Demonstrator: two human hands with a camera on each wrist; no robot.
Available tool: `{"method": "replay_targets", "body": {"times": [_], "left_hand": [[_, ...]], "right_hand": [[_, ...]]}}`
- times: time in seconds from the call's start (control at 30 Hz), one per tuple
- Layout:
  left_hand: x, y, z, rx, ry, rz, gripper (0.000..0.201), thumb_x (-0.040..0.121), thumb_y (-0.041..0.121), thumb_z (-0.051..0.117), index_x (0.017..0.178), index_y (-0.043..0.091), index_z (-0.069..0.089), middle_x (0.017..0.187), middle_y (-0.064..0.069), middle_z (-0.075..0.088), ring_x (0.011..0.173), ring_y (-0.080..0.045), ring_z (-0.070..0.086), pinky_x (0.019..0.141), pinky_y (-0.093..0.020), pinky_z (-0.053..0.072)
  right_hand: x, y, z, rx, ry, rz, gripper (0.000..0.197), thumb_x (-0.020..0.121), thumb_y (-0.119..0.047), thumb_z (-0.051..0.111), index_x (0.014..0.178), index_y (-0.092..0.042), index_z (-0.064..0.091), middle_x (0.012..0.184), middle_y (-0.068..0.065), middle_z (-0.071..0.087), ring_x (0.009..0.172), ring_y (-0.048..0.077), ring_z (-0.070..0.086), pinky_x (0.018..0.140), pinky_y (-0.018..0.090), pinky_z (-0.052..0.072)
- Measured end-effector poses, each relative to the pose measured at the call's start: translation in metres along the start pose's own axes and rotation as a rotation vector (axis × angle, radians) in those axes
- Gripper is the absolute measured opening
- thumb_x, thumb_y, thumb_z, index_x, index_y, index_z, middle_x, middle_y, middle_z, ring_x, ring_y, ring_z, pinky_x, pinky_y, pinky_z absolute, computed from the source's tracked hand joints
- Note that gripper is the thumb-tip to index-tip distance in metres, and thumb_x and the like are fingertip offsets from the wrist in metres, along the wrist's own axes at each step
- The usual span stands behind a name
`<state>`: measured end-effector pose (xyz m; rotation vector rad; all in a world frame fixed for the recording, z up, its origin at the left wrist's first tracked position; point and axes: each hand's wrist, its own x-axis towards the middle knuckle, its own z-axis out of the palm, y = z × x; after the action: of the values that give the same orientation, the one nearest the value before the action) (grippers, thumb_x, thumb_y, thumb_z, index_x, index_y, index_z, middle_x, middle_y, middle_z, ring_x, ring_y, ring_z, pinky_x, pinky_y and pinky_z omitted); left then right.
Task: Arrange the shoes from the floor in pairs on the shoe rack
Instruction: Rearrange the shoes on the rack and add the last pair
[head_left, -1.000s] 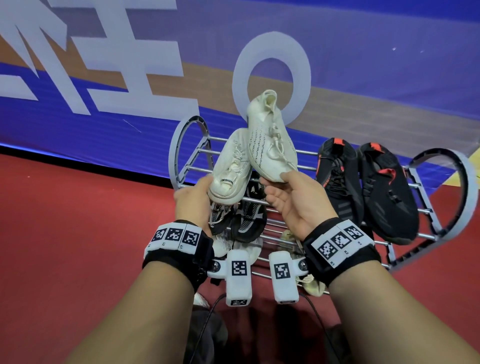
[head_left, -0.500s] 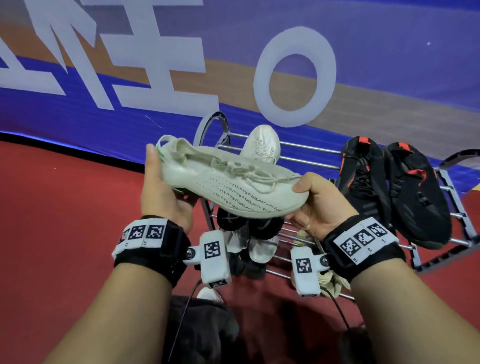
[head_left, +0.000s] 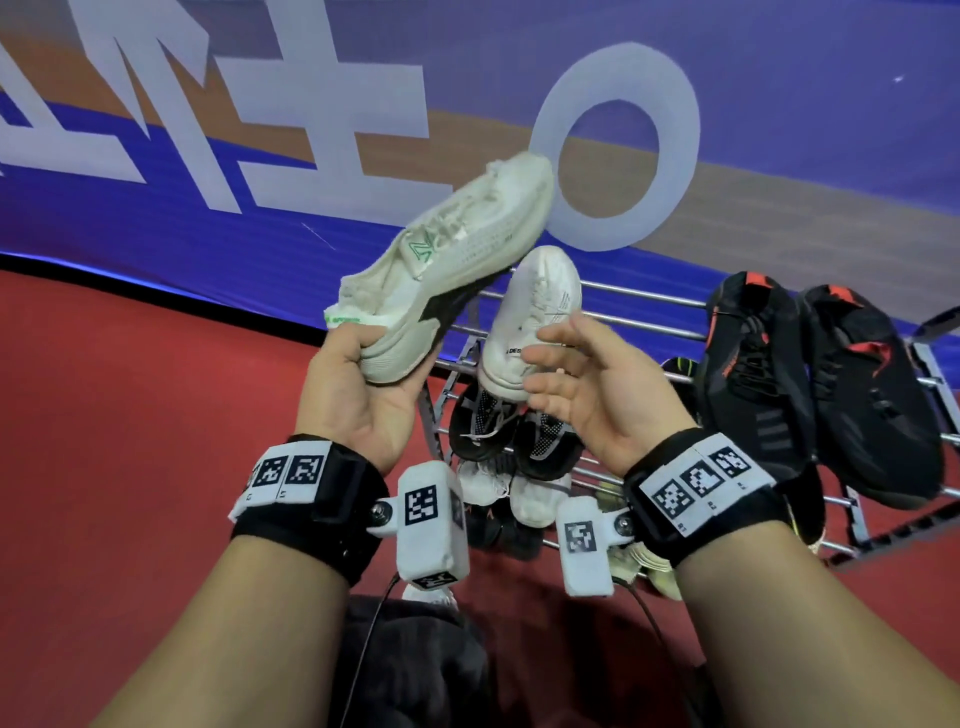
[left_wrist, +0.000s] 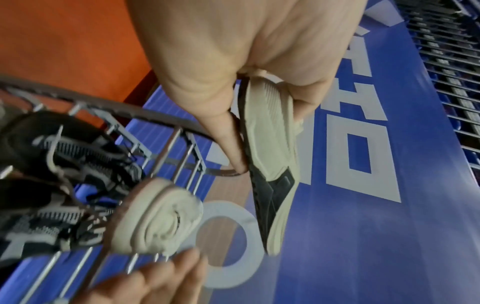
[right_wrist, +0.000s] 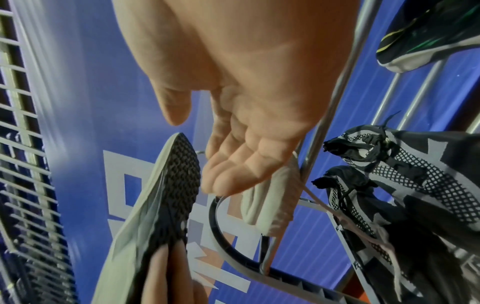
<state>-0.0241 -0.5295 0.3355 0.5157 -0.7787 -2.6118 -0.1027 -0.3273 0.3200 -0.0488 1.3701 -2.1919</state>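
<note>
My left hand (head_left: 384, 364) grips the heel of a cream shoe (head_left: 457, 260) with a green logo and a black sole patch. Its toe points up and to the right, above the left end of the metal shoe rack (head_left: 649, 301). The left wrist view shows its sole (left_wrist: 270, 144) pinched between thumb and fingers. My right hand (head_left: 545, 364) is open, palm up, holding nothing, just in front of a white shoe (head_left: 535, 312) lying on the top tier. In the right wrist view the relaxed fingers (right_wrist: 228, 174) hang beside that white shoe (right_wrist: 270, 201).
A black-and-red pair (head_left: 810, 384) fills the right of the top tier. A black-and-white mesh pair (head_left: 498, 431) sits one tier down, with white shoes (head_left: 530, 499) below it. A blue banner wall (head_left: 156, 218) stands behind the rack, and red floor (head_left: 130, 415) lies to the left.
Half a second ago both hands held the cream shoe sideways. My right hand has let go and opened. My left hand has swung the toe up and to the right.
</note>
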Motion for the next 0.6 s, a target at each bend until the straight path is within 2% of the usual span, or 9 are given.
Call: {"method": "replay_targets", "body": {"times": [0.03,0.1,0.17,0.23,0.27,0.33,0.47,0.53,0.6], "left_hand": [[-0.001,-0.004,0.006,-0.022,-0.014,-0.018,0.038,0.091,-0.004,0.039,0.121,-0.01,0.061,0.124,-0.025,0.071,0.115,-0.036,0.07,0.111,-0.048,0.049],[-0.004,-0.013,0.016,-0.051,-0.042,-0.04,0.045,0.091,-0.005,0.039,0.132,-0.015,0.054,0.125,-0.028,0.069,0.115,-0.037,0.07,0.11,-0.046,0.05],[-0.005,-0.019,0.023,-0.084,-0.067,-0.034,0.051,0.092,-0.005,0.04,0.141,-0.009,0.05,0.127,-0.027,0.068,0.115,-0.038,0.07,0.109,-0.046,0.051],[-0.006,-0.021,0.028,-0.118,-0.083,-0.027,0.047,0.094,-0.004,0.041,0.138,-0.004,0.054,0.128,-0.025,0.069,0.118,-0.039,0.068,0.111,-0.048,0.048],[-0.006,-0.022,0.029,-0.13,-0.087,-0.026,0.044,0.095,-0.002,0.042,0.135,-0.003,0.057,0.129,-0.024,0.069,0.12,-0.039,0.067,0.113,-0.048,0.047],[-0.006,-0.022,0.03,-0.137,-0.095,-0.017,0.039,0.097,0.002,0.043,0.131,-0.001,0.06,0.13,-0.023,0.068,0.125,-0.039,0.064,0.114,-0.049,0.045],[-0.004,-0.019,0.02,-0.137,-0.057,0.006,0.033,0.099,0.007,0.045,0.125,0.001,0.064,0.13,-0.022,0.069,0.125,-0.039,0.064,0.115,-0.048,0.045],[-0.003,-0.018,0.016,-0.125,-0.043,0.008,0.034,0.099,0.008,0.046,0.127,0.001,0.063,0.13,-0.021,0.069,0.123,-0.038,0.066,0.115,-0.047,0.045],[-0.001,-0.018,0.013,-0.07,-0.036,-0.008,0.031,0.1,0.01,0.047,0.125,0.003,0.065,0.124,-0.019,0.072,0.114,-0.034,0.071,0.109,-0.044,0.05]], "right_hand": [[-0.001,0.002,0.002,-0.037,-0.026,0.0,0.036,0.103,-0.039,0.055,0.116,-0.006,0.066,0.1,0.016,0.071,0.07,0.025,0.067,0.067,0.035,0.056],[-0.003,0.003,0.004,-0.102,-0.046,-0.026,0.033,0.104,-0.03,0.056,0.12,-0.003,0.065,0.099,0.016,0.071,0.069,0.024,0.067,0.067,0.035,0.055],[-0.005,0.003,0.004,-0.15,-0.002,-0.049,0.027,0.103,-0.023,0.057,0.118,-0.002,0.066,0.093,0.014,0.071,0.064,0.022,0.064,0.063,0.033,0.053],[-0.003,0.004,0.0,-0.208,0.098,-0.01,0.023,0.101,-0.022,0.058,0.11,-0.003,0.066,0.085,0.012,0.07,0.058,0.019,0.062,0.057,0.031,0.052],[-0.003,0.005,-0.004,-0.25,0.146,0.043,0.025,0.102,-0.027,0.058,0.106,-0.004,0.067,0.081,0.011,0.07,0.056,0.018,0.062,0.054,0.03,0.052],[-0.002,0.008,-0.01,-0.35,0.195,0.193,0.041,0.101,-0.043,0.057,0.099,-0.004,0.068,0.079,0.013,0.074,0.056,0.021,0.068,0.05,0.03,0.056],[0.0,0.016,-0.008,-0.488,0.12,0.431,0.076,0.092,-0.071,0.055,0.108,0.003,0.065,0.093,0.023,0.077,0.077,0.038,0.078,0.06,0.041,0.062],[0.005,0.024,-0.002,-0.404,0.105,0.484,0.084,0.087,-0.076,0.056,0.118,0.002,0.06,0.103,0.025,0.075,0.082,0.041,0.077,0.065,0.045,0.063],[0.01,0.033,0.003,-0.253,0.098,0.478,0.082,0.086,-0.075,0.06,0.126,-0.003,0.059,0.11,0.026,0.073,0.087,0.04,0.077,0.071,0.047,0.063]]}}
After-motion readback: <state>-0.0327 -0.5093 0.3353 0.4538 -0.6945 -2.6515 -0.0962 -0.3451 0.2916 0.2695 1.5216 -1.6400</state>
